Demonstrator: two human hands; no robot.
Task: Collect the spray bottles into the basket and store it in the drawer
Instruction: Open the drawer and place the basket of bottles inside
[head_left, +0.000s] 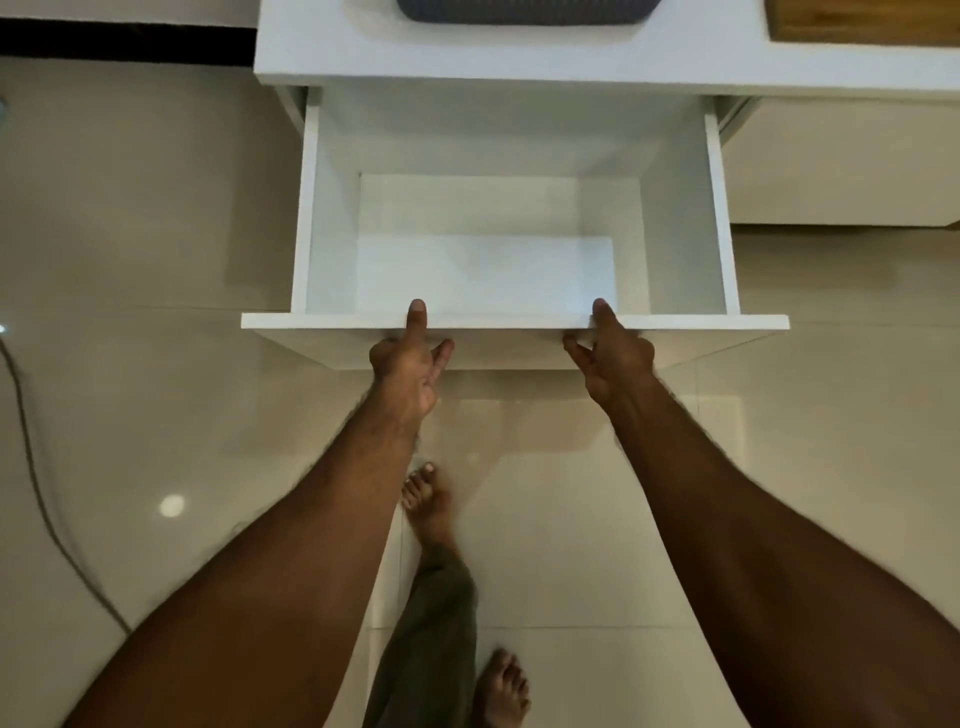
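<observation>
We have both hands on the front panel of the drawer (514, 322), which stands pulled well out and empty inside; the left hand (408, 369) and the right hand (610, 358) each pinch the top edge, thumb over the lip and fingers curled under the face. The basket (524, 10) sits on the counter (467, 57) above, only its dark lower edge in view (no spray bottles show from here, so we cannot tell whether it is loaded). We judge the drawer stiff and smooth-faced, gliding on rails, best held at this edge with 2 hands spaced apart; the basket looks woven and light, though bottles would add weight, so we would take it by both ends.
</observation>
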